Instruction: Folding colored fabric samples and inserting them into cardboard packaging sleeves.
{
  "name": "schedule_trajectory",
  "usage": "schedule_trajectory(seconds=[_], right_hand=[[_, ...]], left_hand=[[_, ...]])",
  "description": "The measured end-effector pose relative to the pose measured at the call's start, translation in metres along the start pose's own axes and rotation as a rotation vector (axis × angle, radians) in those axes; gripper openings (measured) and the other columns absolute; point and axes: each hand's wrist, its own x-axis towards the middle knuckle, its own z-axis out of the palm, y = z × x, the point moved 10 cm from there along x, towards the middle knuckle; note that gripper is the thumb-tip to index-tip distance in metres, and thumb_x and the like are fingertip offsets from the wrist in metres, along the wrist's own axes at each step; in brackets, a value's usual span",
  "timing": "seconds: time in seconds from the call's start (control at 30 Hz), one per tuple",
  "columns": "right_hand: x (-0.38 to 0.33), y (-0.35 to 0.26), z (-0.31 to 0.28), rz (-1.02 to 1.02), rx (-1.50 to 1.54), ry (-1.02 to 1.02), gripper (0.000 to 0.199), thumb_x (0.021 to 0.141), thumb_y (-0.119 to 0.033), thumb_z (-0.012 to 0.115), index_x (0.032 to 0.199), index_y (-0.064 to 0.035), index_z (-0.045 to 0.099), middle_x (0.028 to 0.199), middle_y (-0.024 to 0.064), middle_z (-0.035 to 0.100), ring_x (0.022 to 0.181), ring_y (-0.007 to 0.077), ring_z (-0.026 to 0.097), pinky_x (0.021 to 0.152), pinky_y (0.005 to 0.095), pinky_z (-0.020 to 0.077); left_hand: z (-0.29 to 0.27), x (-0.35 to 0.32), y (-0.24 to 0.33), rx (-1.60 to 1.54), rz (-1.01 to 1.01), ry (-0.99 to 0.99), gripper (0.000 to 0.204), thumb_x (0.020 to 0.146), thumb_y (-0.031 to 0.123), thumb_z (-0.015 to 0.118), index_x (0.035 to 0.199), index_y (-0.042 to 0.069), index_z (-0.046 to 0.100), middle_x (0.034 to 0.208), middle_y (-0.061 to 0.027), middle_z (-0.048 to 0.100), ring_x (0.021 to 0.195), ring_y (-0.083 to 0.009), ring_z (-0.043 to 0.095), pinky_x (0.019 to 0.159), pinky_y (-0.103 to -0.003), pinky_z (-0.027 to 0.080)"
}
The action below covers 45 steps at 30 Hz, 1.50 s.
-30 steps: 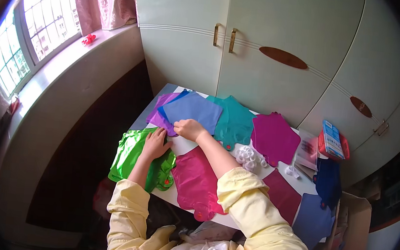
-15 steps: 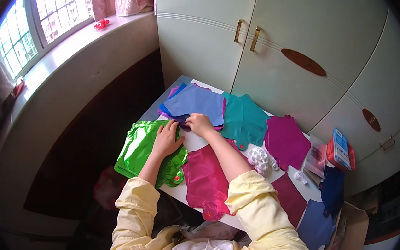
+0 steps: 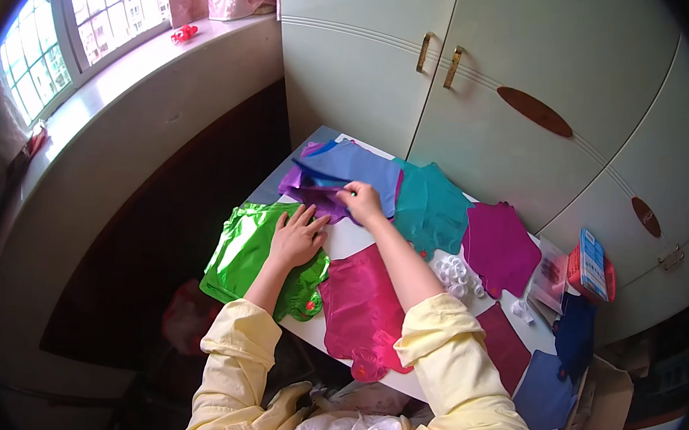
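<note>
In the head view, the person's right hand (image 3: 360,203) pinches the raised edge of a thin blue sheet (image 3: 325,175), just left of it. The left hand (image 3: 298,239) lies open, fingers spread, over glossy, crinkled green foil (image 3: 243,248); smooth crimson foil (image 3: 357,299) lies nearer the body.

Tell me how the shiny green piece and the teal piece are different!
The green piece is very shiny; the teal piece looks duller. The green piece lies at the front left of the table; the teal piece lies farther back, near the cupboard. Both rest on the table.
</note>
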Motion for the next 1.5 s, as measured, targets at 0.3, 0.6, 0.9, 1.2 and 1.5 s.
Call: schedule_trajectory(seconds=[0.3, 0.6, 0.9, 1.2, 1.5], right_hand=[[0.065, -0.025, -0.151, 0.047, -0.097, 0.464, 0.024, 0.076, -0.029, 0.070, 0.083, -0.0064, 0.069, 0.075, 0.0141, 0.067, 0.073, 0.0316, 0.065, 0.067, 0.0404, 0.0484], [0.070, -0.068, -0.285, 0.032, -0.228, 0.864, 0.023, 0.079, -0.025, 0.064, 0.090, -0.0058, 0.070, 0.086, 0.0174, 0.068, 0.082, 0.0342, 0.065, 0.077, 0.0415, 0.0501], [0.050, -0.157, -0.248, -0.391, -0.461, 0.528, 0.012, 0.083, -0.020, 0.061, 0.087, -0.0111, 0.068, 0.084, 0.0145, 0.066, 0.078, 0.0350, 0.063, 0.069, 0.0433, 0.0502], [-0.092, -0.229, -0.068, -1.185, -0.639, 0.050, 0.010, 0.077, -0.011, 0.061, 0.079, -0.0118, 0.051, 0.073, 0.0037, 0.054, 0.063, 0.0193, 0.060, 0.054, 0.0341, 0.0492], [-0.216, -0.208, 0.039, -1.301, -0.457, -0.159, 0.012, 0.077, -0.016, 0.056, 0.087, -0.0150, 0.049, 0.064, -0.0009, 0.049, 0.054, 0.0134, 0.057, 0.048, 0.0257, 0.0465]], left_hand=[[-0.003, -0.001, 0.001, -0.003, -0.024, -0.017, 0.046, 0.088, 0.047, 0.047, 0.132, 0.034, 0.048, 0.143, -0.0103, 0.038, 0.137, -0.0281, 0.028, 0.111, -0.048, 0.018], [-0.002, -0.003, -0.001, -0.017, -0.041, -0.060, 0.046, 0.088, 0.047, 0.046, 0.132, 0.034, 0.047, 0.145, -0.0091, 0.036, 0.137, -0.0271, 0.027, 0.111, -0.048, 0.018], [0.000, -0.002, -0.001, -0.007, -0.030, -0.110, 0.050, 0.089, 0.050, 0.046, 0.136, 0.033, 0.043, 0.147, -0.0090, 0.033, 0.138, -0.0276, 0.024, 0.111, -0.048, 0.018], [-0.049, -0.041, -0.022, -0.013, -0.138, -0.188, 0.062, 0.085, 0.050, 0.056, 0.133, 0.012, 0.045, 0.139, -0.0113, 0.044, 0.135, -0.0293, 0.032, 0.109, -0.052, 0.024], [-0.060, -0.111, -0.065, -0.772, -0.198, -0.168, 0.034, 0.081, 0.018, 0.064, 0.110, 0.001, 0.061, 0.101, -0.0144, 0.065, 0.097, -0.0258, 0.061, 0.084, -0.032, 0.046]])
